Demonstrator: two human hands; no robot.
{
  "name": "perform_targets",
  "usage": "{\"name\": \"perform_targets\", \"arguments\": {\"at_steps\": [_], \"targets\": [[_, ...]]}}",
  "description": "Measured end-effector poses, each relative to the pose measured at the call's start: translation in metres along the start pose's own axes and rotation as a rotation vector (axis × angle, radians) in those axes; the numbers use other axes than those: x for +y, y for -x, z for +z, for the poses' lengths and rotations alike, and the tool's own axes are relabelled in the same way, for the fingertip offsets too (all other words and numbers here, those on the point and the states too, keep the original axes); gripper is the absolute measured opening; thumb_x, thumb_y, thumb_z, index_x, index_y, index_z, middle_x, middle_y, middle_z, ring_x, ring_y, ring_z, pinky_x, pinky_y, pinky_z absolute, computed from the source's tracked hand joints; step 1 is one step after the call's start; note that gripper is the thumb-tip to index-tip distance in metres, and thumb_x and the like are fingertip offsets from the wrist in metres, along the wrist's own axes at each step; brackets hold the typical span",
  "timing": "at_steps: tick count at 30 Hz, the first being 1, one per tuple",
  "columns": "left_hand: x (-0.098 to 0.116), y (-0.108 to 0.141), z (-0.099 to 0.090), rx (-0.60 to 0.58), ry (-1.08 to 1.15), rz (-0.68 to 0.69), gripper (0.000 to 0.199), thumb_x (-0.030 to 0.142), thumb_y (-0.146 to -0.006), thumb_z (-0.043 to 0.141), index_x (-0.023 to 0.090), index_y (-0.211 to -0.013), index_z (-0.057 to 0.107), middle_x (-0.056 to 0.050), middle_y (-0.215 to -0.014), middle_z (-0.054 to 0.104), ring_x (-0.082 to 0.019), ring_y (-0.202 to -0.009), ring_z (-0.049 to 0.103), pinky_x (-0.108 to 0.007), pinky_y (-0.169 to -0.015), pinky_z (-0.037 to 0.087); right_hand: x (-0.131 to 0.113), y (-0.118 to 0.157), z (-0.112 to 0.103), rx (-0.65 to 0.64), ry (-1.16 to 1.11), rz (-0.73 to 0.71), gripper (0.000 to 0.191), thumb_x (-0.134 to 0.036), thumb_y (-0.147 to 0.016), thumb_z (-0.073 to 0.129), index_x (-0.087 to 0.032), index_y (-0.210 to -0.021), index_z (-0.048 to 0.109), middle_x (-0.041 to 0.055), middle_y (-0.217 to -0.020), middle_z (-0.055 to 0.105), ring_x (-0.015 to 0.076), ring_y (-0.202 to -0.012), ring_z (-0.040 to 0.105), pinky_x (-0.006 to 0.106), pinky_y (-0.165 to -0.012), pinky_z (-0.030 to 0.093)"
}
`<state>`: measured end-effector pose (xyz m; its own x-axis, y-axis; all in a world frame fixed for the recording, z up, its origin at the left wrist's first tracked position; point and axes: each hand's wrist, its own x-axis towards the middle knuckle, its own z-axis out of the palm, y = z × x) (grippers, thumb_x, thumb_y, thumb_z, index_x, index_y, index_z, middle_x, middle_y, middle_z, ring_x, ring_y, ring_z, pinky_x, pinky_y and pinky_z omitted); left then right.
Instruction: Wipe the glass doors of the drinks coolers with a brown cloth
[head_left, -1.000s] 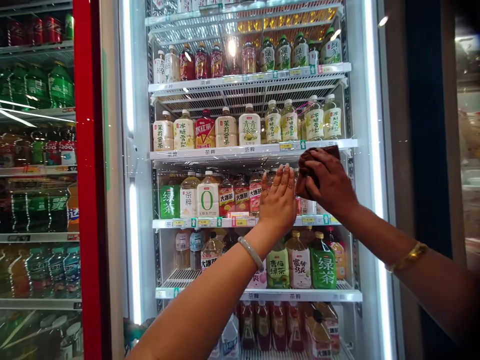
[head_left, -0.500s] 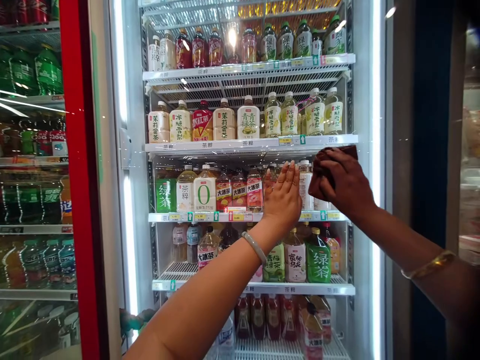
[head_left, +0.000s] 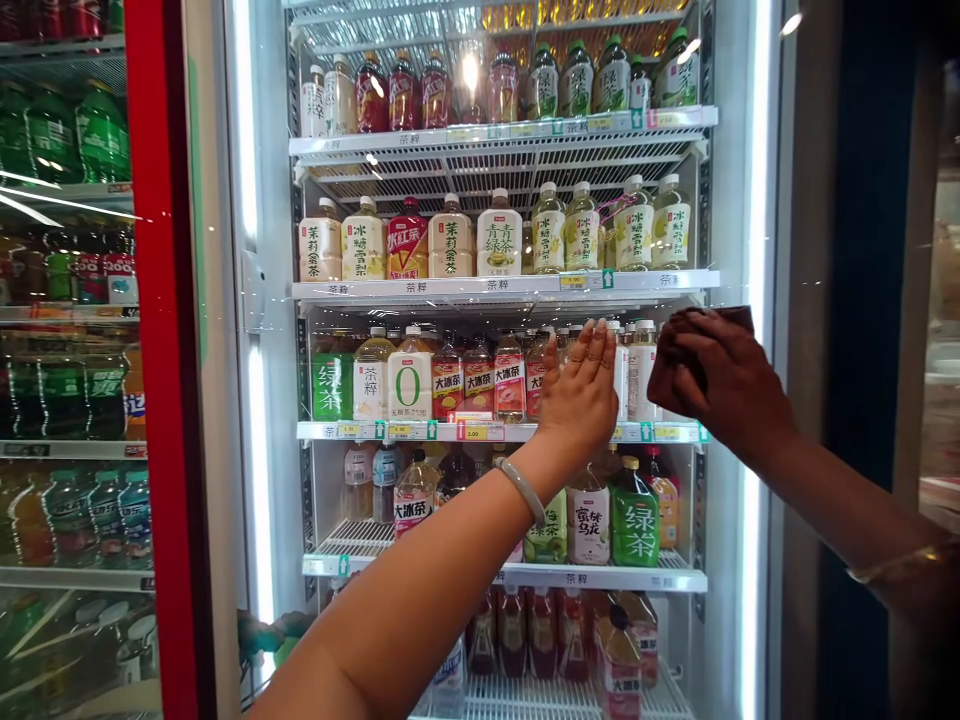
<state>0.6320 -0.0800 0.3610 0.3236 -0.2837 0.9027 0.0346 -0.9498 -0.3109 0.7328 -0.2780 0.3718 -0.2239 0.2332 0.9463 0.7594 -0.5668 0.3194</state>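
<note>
My left hand (head_left: 581, 390) reaches up flat with fingers stretched together, its palm toward the glass door (head_left: 502, 310) of a drinks fridge; a pale bangle (head_left: 521, 490) circles that wrist. To its right, my right hand (head_left: 731, 385) presses a folded dark red-brown cloth (head_left: 671, 375) against the glass, near the right end of the middle shelf. Behind the glass, bottles with white labels (head_left: 643, 370) show between the two hands. My left hand and forearm hide part of the middle and lower shelves.
Shelves (head_left: 510, 432) of bottled teas fill the fridge, lit by bright strips (head_left: 262, 500) at both sides. A red-framed (head_left: 161, 350) neighbouring fridge with more bottles stands on the left. At the right is a dark panel (head_left: 862, 250).
My right hand has slid to the right with the cloth, uncovering bottles behind it. My left hand has shifted slightly right, still flat.
</note>
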Motion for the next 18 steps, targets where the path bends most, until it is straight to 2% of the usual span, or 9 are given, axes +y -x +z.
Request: {"name": "perform_targets", "arguments": {"at_steps": [1,3,6,8,10,12,14,16,18], "targets": [[0.002,-0.003,0.001,-0.003,-0.004,-0.004,0.068,0.019,-0.099,0.036,0.011,-0.164,0.020,-0.007,-0.172,0.019,-0.022,-0.162,0.005,-0.056,-0.133,-0.003,-0.004,-0.006,0.003,0.031,-0.001,0.029,0.045,-0.021,-0.094,0.059,-0.022,-0.139,0.057,0.0166,-0.153,0.051,0.0370,-0.147,0.045,0.057,-0.121,0.045],[0.004,-0.006,0.003,-0.008,-0.008,-0.011,0.066,0.019,-0.100,0.035,0.009,-0.163,0.022,-0.008,-0.172,0.018,-0.022,-0.162,0.005,-0.057,-0.133,-0.002,-0.015,-0.012,0.008,0.024,-0.021,0.000,0.044,-0.022,-0.094,0.060,-0.020,-0.138,0.057,0.0164,-0.152,0.051,0.0363,-0.147,0.045,0.058,-0.122,0.043],[0.005,0.000,0.004,0.000,-0.013,-0.013,0.064,0.022,-0.101,0.035,0.011,-0.163,0.024,-0.007,-0.172,0.019,-0.021,-0.162,0.005,-0.055,-0.133,-0.003,-0.026,0.003,0.007,-0.095,-0.056,-0.155,0.049,-0.022,-0.094,0.061,-0.021,-0.142,0.053,0.0137,-0.156,0.049,0.0336,-0.148,0.044,0.057,-0.120,0.046],[0.005,0.005,0.004,0.001,-0.014,-0.002,0.065,0.022,-0.100,0.036,0.013,-0.164,0.024,-0.006,-0.172,0.020,-0.021,-0.162,0.004,-0.053,-0.133,-0.005,-0.022,0.020,0.001,-0.143,-0.071,-0.272,0.051,-0.019,-0.095,0.060,-0.025,-0.145,0.051,0.0103,-0.157,0.050,0.0305,-0.147,0.046,0.054,-0.121,0.047],[0.006,0.009,0.005,-0.007,-0.014,0.012,0.068,0.021,-0.098,0.039,0.012,-0.164,0.023,-0.007,-0.172,0.019,-0.021,-0.162,0.003,-0.054,-0.133,-0.005,-0.009,0.032,-0.005,-0.150,-0.075,-0.320,0.051,-0.018,-0.095,0.060,-0.027,-0.145,0.051,0.0093,-0.156,0.051,0.0294,-0.146,0.048,0.052,-0.121,0.047],[0.008,0.009,0.007,-0.012,-0.018,0.011,0.070,0.020,-0.097,0.040,0.010,-0.164,0.022,-0.008,-0.172,0.019,-0.022,-0.162,0.002,-0.057,-0.133,-0.001,0.006,0.031,-0.008,-0.119,-0.055,-0.246,0.047,-0.021,-0.094,0.061,-0.025,-0.141,0.055,0.0111,-0.154,0.052,0.0311,-0.144,0.050,0.051,-0.120,0.048],[0.012,0.006,0.010,-0.008,-0.023,-0.010,0.071,0.019,-0.096,0.039,0.008,-0.164,0.021,-0.010,-0.172,0.019,-0.023,-0.162,0.001,-0.059,-0.133,0.002,0.014,0.017,-0.004,-0.021,-0.019,-0.097,0.042,-0.023,-0.093,0.062,-0.022,-0.135,0.059,0.0145,-0.151,0.054,0.0343,-0.142,0.052,0.053,-0.118,0.049],[0.016,0.002,0.012,-0.001,-0.018,-0.022,0.070,0.018,-0.096,0.037,0.008,-0.164,0.021,-0.009,-0.172,0.018,-0.022,-0.162,0.001,-0.057,-0.133,0.002,0.010,-0.002,0.004,0.086,0.004,0.027,0.038,-0.024,-0.093,0.062,-0.020,-0.131,0.061,0.0167,-0.147,0.057,0.0364,-0.141,0.052,0.054,-0.118,0.048],[0.018,-0.001,0.011,0.005,-0.008,-0.024,0.067,0.020,-0.099,0.035,0.009,-0.164,0.021,-0.007,-0.173,0.018,-0.021,-0.162,0.002,-0.056,-0.133,-0.001,-0.005,-0.016,0.012,0.102,-0.013,0.052,0.038,-0.024,-0.093,0.061,-0.020,-0.132,0.060,0.0169,-0.147,0.056,0.0367,-0.143,0.050,0.057,-0.118,0.047]]}}
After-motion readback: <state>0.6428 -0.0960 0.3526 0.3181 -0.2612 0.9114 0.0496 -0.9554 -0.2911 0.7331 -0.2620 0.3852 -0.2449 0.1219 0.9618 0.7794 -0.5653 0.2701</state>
